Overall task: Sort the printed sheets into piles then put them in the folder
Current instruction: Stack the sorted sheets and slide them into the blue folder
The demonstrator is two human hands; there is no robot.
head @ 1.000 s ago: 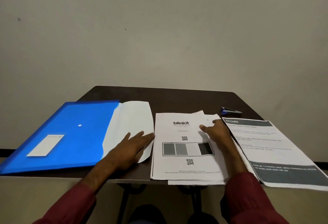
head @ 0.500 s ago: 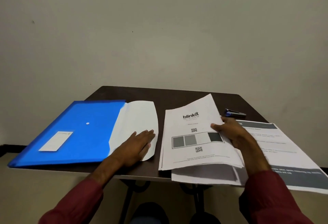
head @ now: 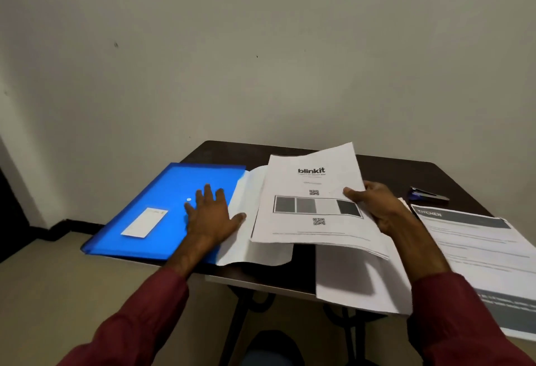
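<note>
Right hand (head: 377,209) pinches blinkit sheets (head: 307,203) at their right edge, frame centre, raised above desk (head: 385,168). Left hand (head: 211,215) flat, fingers spread, on blue folder (head: 145,212), centre left. Sheets thin, limp, likely to sag or fan; grip mid-edge

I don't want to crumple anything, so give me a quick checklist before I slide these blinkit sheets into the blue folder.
1. Grip on the sheets: ok. The right hand holds the blinkit sheets at their right edge, lifted off the table.
2. Folder steadied: ok. The left hand lies flat on the blue folder.
3. Flap open: ok. The flap lies folded out to the right, under the lifted sheets.
4. Folder mouth parted: cannot tell.
5. Stack squared: not ok. The bundle fans out and sags below its top page.
6. Stapler out of the way: ok, at the table's far right.
</note>
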